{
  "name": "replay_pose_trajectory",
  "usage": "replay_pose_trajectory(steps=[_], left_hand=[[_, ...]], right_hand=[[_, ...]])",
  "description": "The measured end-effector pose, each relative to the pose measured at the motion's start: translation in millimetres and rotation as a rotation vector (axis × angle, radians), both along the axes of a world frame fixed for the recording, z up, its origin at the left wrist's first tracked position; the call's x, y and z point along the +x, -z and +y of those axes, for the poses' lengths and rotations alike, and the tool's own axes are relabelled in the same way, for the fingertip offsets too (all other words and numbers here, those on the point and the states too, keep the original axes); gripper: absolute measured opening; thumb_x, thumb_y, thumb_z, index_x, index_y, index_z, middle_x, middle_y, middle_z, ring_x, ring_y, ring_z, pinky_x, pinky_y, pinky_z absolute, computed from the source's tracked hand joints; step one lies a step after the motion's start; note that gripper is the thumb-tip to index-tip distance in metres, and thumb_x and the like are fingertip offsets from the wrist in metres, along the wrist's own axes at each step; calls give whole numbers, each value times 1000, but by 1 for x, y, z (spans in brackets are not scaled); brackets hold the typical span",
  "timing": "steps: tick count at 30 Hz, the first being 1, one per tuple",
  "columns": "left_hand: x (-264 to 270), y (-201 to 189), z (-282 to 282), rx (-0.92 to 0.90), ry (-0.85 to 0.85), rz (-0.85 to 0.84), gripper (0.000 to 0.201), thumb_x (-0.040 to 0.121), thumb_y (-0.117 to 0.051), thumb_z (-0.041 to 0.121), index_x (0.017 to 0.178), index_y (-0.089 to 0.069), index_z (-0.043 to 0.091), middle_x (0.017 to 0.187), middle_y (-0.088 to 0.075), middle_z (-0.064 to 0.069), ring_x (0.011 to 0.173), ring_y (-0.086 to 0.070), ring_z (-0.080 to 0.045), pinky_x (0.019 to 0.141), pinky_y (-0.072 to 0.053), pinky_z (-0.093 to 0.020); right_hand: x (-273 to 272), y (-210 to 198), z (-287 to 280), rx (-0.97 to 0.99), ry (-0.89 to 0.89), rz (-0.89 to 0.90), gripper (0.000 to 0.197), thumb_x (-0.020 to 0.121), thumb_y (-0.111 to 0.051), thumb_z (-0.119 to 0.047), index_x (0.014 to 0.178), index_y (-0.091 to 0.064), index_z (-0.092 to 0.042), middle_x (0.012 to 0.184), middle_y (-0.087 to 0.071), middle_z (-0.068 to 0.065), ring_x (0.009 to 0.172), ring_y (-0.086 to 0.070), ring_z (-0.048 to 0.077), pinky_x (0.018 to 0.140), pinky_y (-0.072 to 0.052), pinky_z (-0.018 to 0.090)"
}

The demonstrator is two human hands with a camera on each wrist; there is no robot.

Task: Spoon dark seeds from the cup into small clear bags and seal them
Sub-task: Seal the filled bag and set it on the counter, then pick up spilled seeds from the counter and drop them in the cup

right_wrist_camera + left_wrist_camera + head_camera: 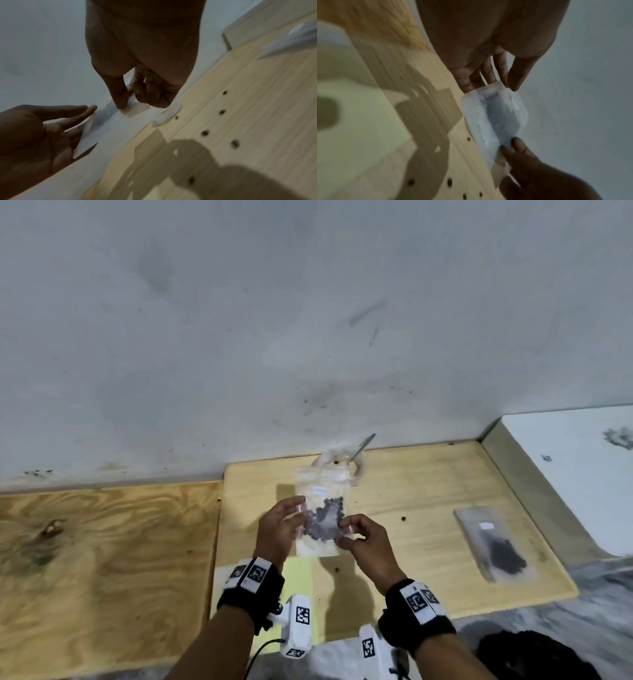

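A small clear bag (325,518) with dark seeds in it is held above the light wooden board (428,474). My right hand (346,530) pinches its right edge between thumb and curled fingers (121,97). On the other side, my left hand (298,510) lays straight fingers (80,121) against the bag's left edge, thumb spread. The wrist views blur the bag (496,119) (116,121). Behind it stands the clear cup (342,463) with a metal spoon handle (364,445) sticking out. More clear bags (320,481) lie flat on the board under the held one.
A filled bag of seeds (496,546) lies flat on the board to the right. Loose seeds (404,518) dot the board. Plywood (102,542) adjoins on the left, a white surface (565,474) on the right, and a grey wall (308,337) rises close behind.
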State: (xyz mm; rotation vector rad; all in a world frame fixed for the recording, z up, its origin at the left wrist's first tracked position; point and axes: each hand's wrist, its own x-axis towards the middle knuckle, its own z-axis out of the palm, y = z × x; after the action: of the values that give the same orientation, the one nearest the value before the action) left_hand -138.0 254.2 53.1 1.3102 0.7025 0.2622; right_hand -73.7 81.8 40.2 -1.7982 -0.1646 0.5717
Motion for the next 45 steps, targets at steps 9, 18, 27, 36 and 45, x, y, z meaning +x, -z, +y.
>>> replay_pose_trajectory(steps=[9,18,27,36,45], left_hand=[[135,39,-215,-83,292,207,34,78,-68,-4,104,-68,19,108,-61,2,97,-62,-22,84,-54,-41],[194,77,-330,-92,410,451,35,74,-72,8,106,-66,21,122,-63,-6,108,-62,-27,97,-52,-46],[206,74,-310,67,450,517,27,82,-72,24,108,-66,25,118,-64,-3,112,-61,-25,99,-50,-45],[204,27,-190,130,189,314,13,75,-74,25,87,-67,27,90,-67,0,83,-61,-22,76,-47,-38],[171,22,-20,496,-27,445,18,78,-77,24,95,-74,20,95,-61,1,95,-60,-18,86,-43,-25]], right_hand=[[108,23,-210,-359,253,-17,19,72,-81,-14,78,-64,-20,81,-68,-9,81,-63,13,71,-46,25],[151,46,-317,-641,247,20,26,65,-82,-35,81,-62,-31,91,-64,-10,84,-63,15,72,-47,28],[165,43,-309,-744,125,-86,30,78,-72,-31,106,-60,-30,116,-47,-6,92,-64,24,70,-42,29],[201,7,-190,-377,24,-134,13,76,-74,-27,79,-62,-22,86,-68,-13,88,-64,12,83,-52,33],[244,17,-31,-283,-41,61,20,81,-76,-20,96,-62,-26,84,-63,-11,72,-61,9,66,-45,25]])
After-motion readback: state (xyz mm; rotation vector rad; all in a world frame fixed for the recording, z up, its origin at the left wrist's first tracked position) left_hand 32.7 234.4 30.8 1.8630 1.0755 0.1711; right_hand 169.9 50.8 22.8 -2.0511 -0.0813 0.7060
